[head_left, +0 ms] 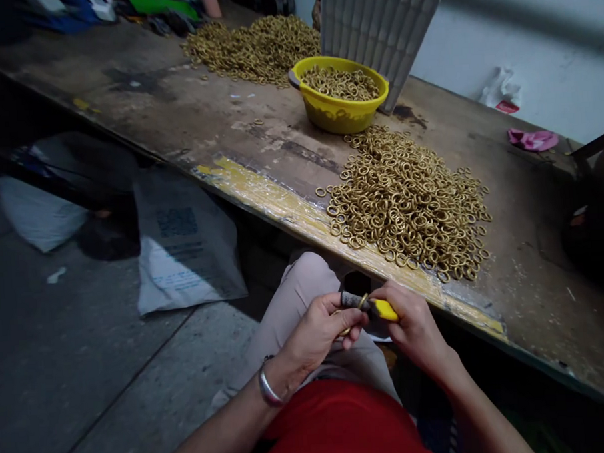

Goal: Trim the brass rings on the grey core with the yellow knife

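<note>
My left hand (331,325) is closed on brass-coloured rings; one ring (344,331) shows under its fingers. In my right hand (408,315) is a yellow-handled tool (386,310), gripped by its handle. Its dark grey, rod-like end points left toward my left thumb and fingers. Another ring (364,300) sits against or around that dark part; which of the two I cannot tell. Both hands are close together above my lap, just off the table's front edge. Beyond them lies a large pile of loose rings (406,202).
A yellow basin (342,114) full of rings stands behind the pile, before a grey ribbed panel (374,36). Farther back is a second ring heap (259,48). A pink cloth (532,140) lies at right on the wooden table (177,118). A white sack (183,252) stands on the floor.
</note>
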Demonstrator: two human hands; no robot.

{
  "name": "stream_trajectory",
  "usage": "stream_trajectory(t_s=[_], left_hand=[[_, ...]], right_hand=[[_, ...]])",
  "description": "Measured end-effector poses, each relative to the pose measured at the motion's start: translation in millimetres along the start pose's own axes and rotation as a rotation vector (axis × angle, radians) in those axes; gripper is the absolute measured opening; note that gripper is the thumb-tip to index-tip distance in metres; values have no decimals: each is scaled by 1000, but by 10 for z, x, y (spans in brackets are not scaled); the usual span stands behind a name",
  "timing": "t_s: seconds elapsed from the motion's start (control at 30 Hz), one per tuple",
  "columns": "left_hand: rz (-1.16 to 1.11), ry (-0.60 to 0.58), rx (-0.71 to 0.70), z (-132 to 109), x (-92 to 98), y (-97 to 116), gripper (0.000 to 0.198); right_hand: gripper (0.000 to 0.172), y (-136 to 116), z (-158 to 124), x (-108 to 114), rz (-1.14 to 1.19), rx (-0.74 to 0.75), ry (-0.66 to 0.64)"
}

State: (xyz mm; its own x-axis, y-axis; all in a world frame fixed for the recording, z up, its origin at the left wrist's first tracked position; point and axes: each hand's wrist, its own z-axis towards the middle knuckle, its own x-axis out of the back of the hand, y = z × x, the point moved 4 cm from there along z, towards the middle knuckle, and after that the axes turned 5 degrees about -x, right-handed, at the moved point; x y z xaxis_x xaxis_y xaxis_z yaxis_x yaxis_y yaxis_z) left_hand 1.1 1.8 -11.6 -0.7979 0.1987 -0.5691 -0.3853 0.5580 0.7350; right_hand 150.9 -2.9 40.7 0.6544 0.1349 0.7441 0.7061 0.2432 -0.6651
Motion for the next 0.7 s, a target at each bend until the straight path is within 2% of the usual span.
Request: stream_trajectory(t_s=[0.1,0.17,0.27,0.4,0.47,0.6,0.63,0.7], left_hand=[[112,48,-55,-28,-4,4,31],[177,74,-73,-47,-10,17,29],[289,100,-102,-63,-12,62,23],[455,134,-141,-83,2,152,15],[511,144,-170,-123,-2,199,13],[475,-35,-140,-211,-69,171,13],[417,-75,-104,-209,-70,132,15],[243,-71,-24,-156,-30,40,24]], right_hand=[[25,3,-95,-44,-311,-58,-57],[24,17,-122,-70,-449,-107,-87],[17,15,-114,-112,-558,-143,-106],[18,19,-39,-150,-658,-185,-123],[18,97,19,-115,-720,-260,-136],[21,409,132,116,-824,-515,-37],[23,465,167,158,-806,-509,-5],[28,533,243,186,-763,-450,38]])
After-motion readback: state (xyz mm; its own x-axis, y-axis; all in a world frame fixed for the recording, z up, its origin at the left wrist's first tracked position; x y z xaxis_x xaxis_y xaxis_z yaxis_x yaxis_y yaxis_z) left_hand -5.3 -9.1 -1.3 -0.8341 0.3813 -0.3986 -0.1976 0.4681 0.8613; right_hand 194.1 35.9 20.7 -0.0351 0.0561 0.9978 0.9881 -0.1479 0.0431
